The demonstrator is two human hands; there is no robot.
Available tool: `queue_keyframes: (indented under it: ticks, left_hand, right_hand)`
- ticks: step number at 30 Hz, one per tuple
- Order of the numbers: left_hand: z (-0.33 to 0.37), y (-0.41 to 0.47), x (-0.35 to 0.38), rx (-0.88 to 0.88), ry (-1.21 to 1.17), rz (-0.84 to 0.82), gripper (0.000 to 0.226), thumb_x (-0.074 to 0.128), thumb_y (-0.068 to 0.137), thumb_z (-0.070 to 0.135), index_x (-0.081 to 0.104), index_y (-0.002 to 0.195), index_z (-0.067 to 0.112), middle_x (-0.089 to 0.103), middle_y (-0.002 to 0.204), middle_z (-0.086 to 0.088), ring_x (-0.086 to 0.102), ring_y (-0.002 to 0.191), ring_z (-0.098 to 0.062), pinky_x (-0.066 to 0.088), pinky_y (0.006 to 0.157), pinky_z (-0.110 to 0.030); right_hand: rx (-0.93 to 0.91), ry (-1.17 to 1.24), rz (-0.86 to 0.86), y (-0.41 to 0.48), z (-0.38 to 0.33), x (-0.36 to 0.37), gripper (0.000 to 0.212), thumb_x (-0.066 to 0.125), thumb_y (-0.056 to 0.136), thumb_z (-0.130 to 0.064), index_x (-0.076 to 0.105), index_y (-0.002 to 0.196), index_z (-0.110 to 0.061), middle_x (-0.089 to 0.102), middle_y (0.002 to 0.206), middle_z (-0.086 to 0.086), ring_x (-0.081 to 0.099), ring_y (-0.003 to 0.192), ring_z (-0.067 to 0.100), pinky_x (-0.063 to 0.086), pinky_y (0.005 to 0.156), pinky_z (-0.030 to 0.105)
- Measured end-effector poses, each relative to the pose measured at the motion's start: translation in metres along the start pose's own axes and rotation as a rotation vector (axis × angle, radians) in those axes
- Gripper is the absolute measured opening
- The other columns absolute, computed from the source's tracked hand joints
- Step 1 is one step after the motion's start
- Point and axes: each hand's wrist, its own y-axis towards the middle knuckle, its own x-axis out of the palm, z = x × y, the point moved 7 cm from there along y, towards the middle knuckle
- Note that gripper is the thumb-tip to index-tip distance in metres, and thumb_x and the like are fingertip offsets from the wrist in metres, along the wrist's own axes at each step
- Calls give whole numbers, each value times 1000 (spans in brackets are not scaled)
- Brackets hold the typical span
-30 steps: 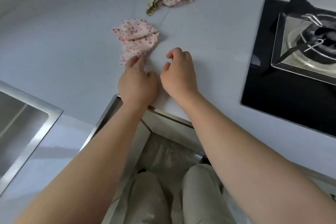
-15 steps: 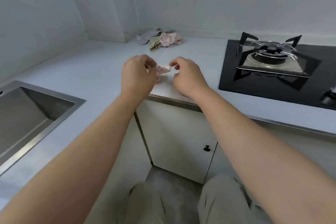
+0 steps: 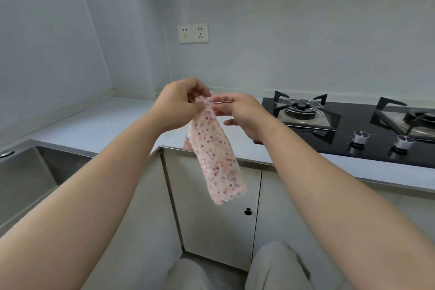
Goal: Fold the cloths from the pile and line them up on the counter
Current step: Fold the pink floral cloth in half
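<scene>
Pink spotted cloth [image 3: 216, 155] hangs in the air in front of me in the head view, a long narrow strip that looks doubled lengthwise, though I cannot tell how many layers it has; its top edge is up between both hands and its bottom edge dangles in front of the cabinet door [image 3: 211, 219], clear of the counter [image 3: 106, 122]. My left hand [image 3: 179, 106] has its fingers curled and pinches the top of the strip; my right hand [image 3: 240, 113] is close beside it, thumb and forefinger nipping the same edge while the other fingers hang loose; the two hands are almost touching. Beyond them the counter runs from the sink [image 3: 35, 172] on the left to the black hob [image 3: 353, 134] on the right; I see no folded cloth set down anywhere on the part that shows, and the pile itself is out of my sight, perhaps behind my hands. I judge the task to be near its start; this cloth is only part-way folded and not yet laid down; it needs at least one more fold and a place on the counter, and whatever is left in the pile comes after.
</scene>
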Motion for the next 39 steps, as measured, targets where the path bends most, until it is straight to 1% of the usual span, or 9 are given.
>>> queue_keyframes:
  ticks: [9,13,17,20,24,27,31,35,39]
  left_hand:
    - [-5,22,-3,15,5,-37,46,47,86,-7,71,104,28,70,83,14,60,75,7,46,61,-8]
    - [-20,38,-6,52,140,95,40,49,91,-2,66,115,26,68,96,11,57,82,1,39,71,-7]
    - [-46,56,-1,102,307,87,24,57,98,13,68,118,20,69,106,4,55,93,-9,35,82,-16]
    - [-65,67,2,93,321,83,16,60,98,21,71,108,16,67,94,5,52,85,-11,33,70,-10]
    - [-85,79,2,31,337,95,19,65,94,36,66,90,18,59,76,10,53,73,-17,36,62,-29]
    - [-101,88,0,-58,332,84,29,68,90,46,59,84,19,57,70,6,53,66,-15,40,57,-33]
    - [-116,101,3,-96,336,43,24,65,93,40,61,88,18,61,75,2,57,73,-23,46,64,-37]
    - [-121,116,0,-152,265,83,9,57,98,16,65,95,12,62,83,-1,60,75,-25,45,65,-30]
    - [-124,128,-15,-244,33,233,11,56,99,17,65,98,11,67,92,-5,69,70,-20,55,62,-31]
  right_hand:
    - [-3,-24,-244,17,2,9,35,67,87,-2,70,117,-19,71,118,6,66,110,18,50,95,37]
    - [5,-276,-225,35,6,4,15,75,86,-17,70,97,-9,69,96,5,67,91,19,53,82,33]
    - [-52,-401,-197,56,0,-7,36,83,77,-25,48,74,-15,46,74,1,43,70,16,35,67,33]
    - [-82,-212,-223,72,-3,-9,50,82,80,-16,35,68,-23,37,66,-3,36,68,16,30,60,29]
    - [-51,-216,-261,89,-2,-14,27,81,80,-7,57,87,-17,66,77,6,59,68,14,42,57,24]
    - [35,-481,-309,102,7,-23,39,82,79,-12,66,112,-24,71,76,-8,61,69,9,43,59,24]
    - [15,-760,-199,124,10,-35,7,72,88,-16,75,88,-23,73,81,-9,66,79,13,51,68,25]
    - [28,-797,-12,143,9,-43,18,47,98,-13,65,102,-14,64,97,0,63,76,21,52,51,27]
    - [-240,-719,212,147,-12,-52,14,46,104,-20,57,108,-15,64,98,2,61,78,21,50,62,30]
